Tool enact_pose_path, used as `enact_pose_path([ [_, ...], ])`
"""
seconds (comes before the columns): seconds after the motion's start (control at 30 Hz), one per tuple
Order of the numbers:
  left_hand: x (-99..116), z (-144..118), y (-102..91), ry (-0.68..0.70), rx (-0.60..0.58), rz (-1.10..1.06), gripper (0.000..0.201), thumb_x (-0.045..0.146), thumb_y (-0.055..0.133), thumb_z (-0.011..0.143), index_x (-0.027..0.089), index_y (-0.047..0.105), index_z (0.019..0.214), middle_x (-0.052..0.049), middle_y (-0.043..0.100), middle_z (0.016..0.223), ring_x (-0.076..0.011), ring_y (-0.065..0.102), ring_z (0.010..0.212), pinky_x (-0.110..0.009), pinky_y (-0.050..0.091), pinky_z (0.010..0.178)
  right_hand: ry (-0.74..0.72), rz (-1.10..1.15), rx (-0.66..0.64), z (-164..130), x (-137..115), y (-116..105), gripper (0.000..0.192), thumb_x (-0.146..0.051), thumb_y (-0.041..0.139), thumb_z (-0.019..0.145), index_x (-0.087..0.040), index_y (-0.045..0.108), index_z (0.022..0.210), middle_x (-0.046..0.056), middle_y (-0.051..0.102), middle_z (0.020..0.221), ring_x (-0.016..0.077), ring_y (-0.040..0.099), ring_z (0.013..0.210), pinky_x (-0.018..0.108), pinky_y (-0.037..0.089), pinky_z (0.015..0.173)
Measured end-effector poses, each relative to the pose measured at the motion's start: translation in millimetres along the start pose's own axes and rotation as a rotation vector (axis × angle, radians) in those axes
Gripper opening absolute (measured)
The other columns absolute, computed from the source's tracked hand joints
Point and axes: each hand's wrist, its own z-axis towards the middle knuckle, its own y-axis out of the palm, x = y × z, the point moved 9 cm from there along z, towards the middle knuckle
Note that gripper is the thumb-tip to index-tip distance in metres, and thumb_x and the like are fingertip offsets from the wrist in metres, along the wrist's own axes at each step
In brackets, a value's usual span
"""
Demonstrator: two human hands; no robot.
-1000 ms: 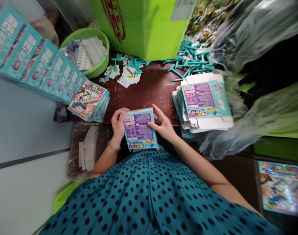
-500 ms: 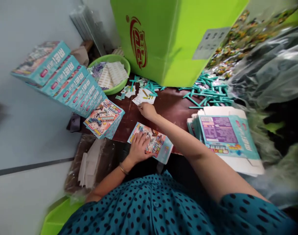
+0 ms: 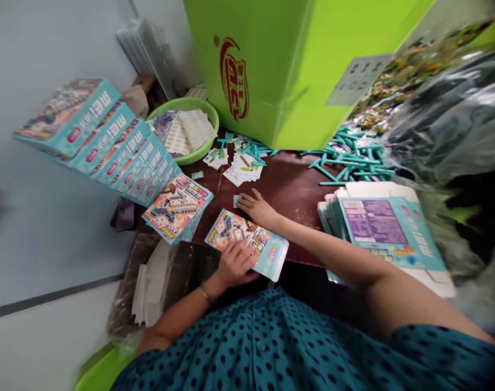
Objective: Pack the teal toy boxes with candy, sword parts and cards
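Note:
A flat toy box (image 3: 272, 255) with a colourful picture and teal end lies at the table's front edge. My left hand (image 3: 236, 262) holds it there, fingers bent over its top and thumb by the near edge. My right hand (image 3: 260, 210) is just beyond the box, low over the dark red table, its fingers stretched out and apart. Its fingertips touch or nearly touch a small pale green slip (image 3: 236, 201) on the tabletop. Farther back lie white instruction cards (image 3: 243, 169) and another small green slip (image 3: 197, 175).
Tall stacked toy boxes (image 3: 121, 141) lean at the left, beside a shorter stack (image 3: 178, 209). A green basin (image 3: 209, 111) holds printed sheets. Behind stands a large green carton (image 3: 267, 70). Teal plastic sticks (image 3: 353, 157) and flattened boxes (image 3: 373, 222) are on the right.
My right hand has drawn back from the instruction cards toward me, its fingers spreading; the pale slip now shows by its fingertips. My left hand stays on the toy box.

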Motion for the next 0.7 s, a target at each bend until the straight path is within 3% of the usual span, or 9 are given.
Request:
enact_pose_path([
  [0.07,-13.2,15.3,-34.6,-0.058,0.163,-0.128,0.036,0.043,0.065,0.091,0.020,0.068,0.119,-0.009,0.076,0.102,-0.0272,0.071,0.111,-0.042,0.053,0.100,0.130,-0.016,-0.018,-63.0,2.2,-2.5,0.046,-0.018,0.042,0.102,-0.014,0.063,0.142,0.017,0.064,0.146,0.0346,0.045,0.149,0.065,0.018,0.127],
  [0.13,-34.6,27.8,-59.2,-0.200,0.291,-0.226,0.031,0.036,0.061,0.092,0.020,0.066,0.118,-0.009,0.074,0.102,-0.0245,0.071,0.103,-0.041,0.054,0.095,0.268,-0.023,-0.011,-118.0,-3.6,-3.9,0.046,-0.025,0.044,0.103,-0.014,0.060,0.146,0.019,0.061,0.149,0.0353,0.046,0.148,0.066,0.020,0.126],
  [0.23,-58.7,34.7,-68.8,-0.365,0.394,-0.215,0.038,0.048,0.050,0.097,0.019,0.067,0.115,-0.012,0.071,0.104,-0.0264,0.068,0.102,-0.044,0.053,0.095,0.405,-0.020,0.055,-178.5,-27.3,0.9,0.066,-0.045,0.055,0.101,-0.012,0.045,0.157,0.021,0.046,0.161,0.0379,0.039,0.153,0.066,0.021,0.125],
  [0.3,-61.8,35.3,-52.0,-0.385,0.326,-0.129,0.058,0.071,0.052,0.090,0.019,0.069,0.110,-0.014,0.070,0.105,-0.0306,0.067,0.104,-0.048,0.050,0.099,0.448,-0.015,0.130,-203.8,-44.0,5.9,0.070,-0.044,0.059,0.098,-0.013,0.043,0.158,0.021,0.045,0.162,0.0375,0.037,0.154,0.064,0.024,0.124],
  [0.37,-56.0,31.9,-16.8,-0.360,0.136,-0.089,0.073,0.084,0.064,0.075,0.020,0.073,0.109,-0.015,0.071,0.107,-0.0350,0.067,0.108,-0.051,0.046,0.104,0.466,0.014,0.229,-220.6,-54.0,7.3,0.047,-0.031,0.055,0.101,-0.015,0.058,0.145,0.018,0.060,0.149,0.0334,0.049,0.147,0.057,0.036,0.118],
  [0.43,-42.2,20.4,23.3,-0.319,-0.081,-0.125,0.069,0.077,0.076,0.072,0.022,0.075,0.112,-0.017,0.072,0.115,-0.0377,0.065,0.114,-0.052,0.042,0.108,0.480,0.085,0.338,-232.6,-55.3,3.5,0.029,-0.021,0.049,0.102,-0.017,0.072,0.121,0.015,0.074,0.126,0.0288,0.064,0.129,0.047,0.049,0.105],
  [0.5,-26.1,4.1,53.3,-0.298,-0.234,-0.159,0.050,0.059,0.077,0.083,0.023,0.075,0.117,-0.017,0.072,0.123,-0.0373,0.065,0.120,-0.052,0.041,0.111,0.514,0.201,0.439,-241.7,-50.2,-3.5,0.027,-0.023,0.049,0.103,-0.019,0.075,0.105,0.012,0.079,0.109,0.0258,0.072,0.110,0.041,0.055,0.092],
  [0.6,-11.9,-12.6,70.7,-0.353,-0.300,-0.110,0.047,0.049,0.074,0.088,0.020,0.072,0.126,-0.020,0.070,0.132,-0.0389,0.061,0.128,-0.056,0.037,0.116,0.591,0.397,0.580,-248.5,-42.6,-16.4,0.024,-0.027,0.053,0.102,-0.023,0.076,0.106,0.009,0.079,0.105,0.0234,0.074,0.097,0.040,0.059,0.087],
  [0.7,-2.7,-5.3,63.0,-0.399,-0.223,-0.061,0.068,0.058,0.079,0.081,0.015,0.067,0.133,-0.024,0.065,0.138,-0.0438,0.054,0.137,-0.062,0.027,0.122,0.557,0.542,0.719,-240.3,-47.5,-36.6,0.022,-0.029,0.056,0.102,-0.026,0.077,0.107,0.007,0.079,0.109,0.0224,0.075,0.100,0.040,0.060,0.090],
])
